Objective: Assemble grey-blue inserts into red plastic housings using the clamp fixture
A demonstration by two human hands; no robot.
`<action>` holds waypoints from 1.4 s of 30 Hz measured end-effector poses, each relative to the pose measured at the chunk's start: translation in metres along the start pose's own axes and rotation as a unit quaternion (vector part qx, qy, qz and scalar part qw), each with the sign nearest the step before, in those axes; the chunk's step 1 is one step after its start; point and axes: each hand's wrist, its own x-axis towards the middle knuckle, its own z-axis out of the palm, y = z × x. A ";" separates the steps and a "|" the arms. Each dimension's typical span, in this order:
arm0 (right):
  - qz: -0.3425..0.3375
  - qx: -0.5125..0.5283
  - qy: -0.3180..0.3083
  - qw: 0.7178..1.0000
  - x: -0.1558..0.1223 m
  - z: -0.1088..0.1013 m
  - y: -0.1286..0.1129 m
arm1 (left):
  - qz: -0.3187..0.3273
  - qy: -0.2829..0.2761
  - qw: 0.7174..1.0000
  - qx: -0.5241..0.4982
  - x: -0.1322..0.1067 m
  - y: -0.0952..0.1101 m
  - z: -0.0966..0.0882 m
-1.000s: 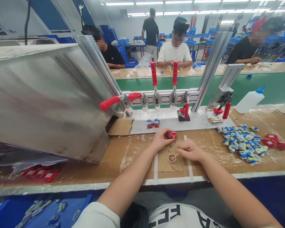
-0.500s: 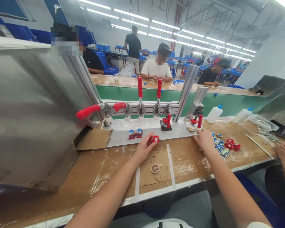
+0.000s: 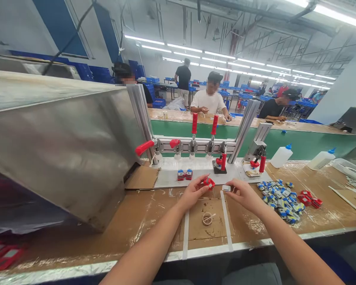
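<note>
The person's left hand [image 3: 194,192] pinches a small, red, boxy part, apparently plastic [image 3: 209,183], between thumb and fingers. Just to its right, apart from it, the right hand [image 3: 243,193] grips a small, pale rectangular block [image 3: 226,188] by thumb and fingertips, its flat face showing.

Both pieces look light and stiff, probably hard enough to bear a firm pinch. The red part should sit best held by its outer side walls, the pale block by its edges; smooth faces might slip a little. Whether either is fragile, I cannot tell.

Below and between the hands is a small, round, pinkish cup with a thin pale stick [image 3: 207,218]. Beyond the left hand stand two small red, blue and white stacked pieces [image 3: 185,175]. Right of the right hand lies a heap of blue, grey and yellow blocks [image 3: 281,200]. No brand, label or writing can be read.
</note>
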 end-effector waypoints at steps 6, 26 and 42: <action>0.019 0.026 0.001 0.999 0.014 0.005 -0.026 | -0.003 -0.006 1.000 -0.021 -0.003 0.002 -0.001; -0.016 -0.076 -0.125 0.989 0.030 0.016 -0.026 | 0.049 -0.049 0.993 0.094 -0.006 0.002 0.003; 0.120 0.452 -0.015 0.884 0.025 0.063 -0.001 | 0.136 -0.037 0.906 0.399 0.002 0.035 0.016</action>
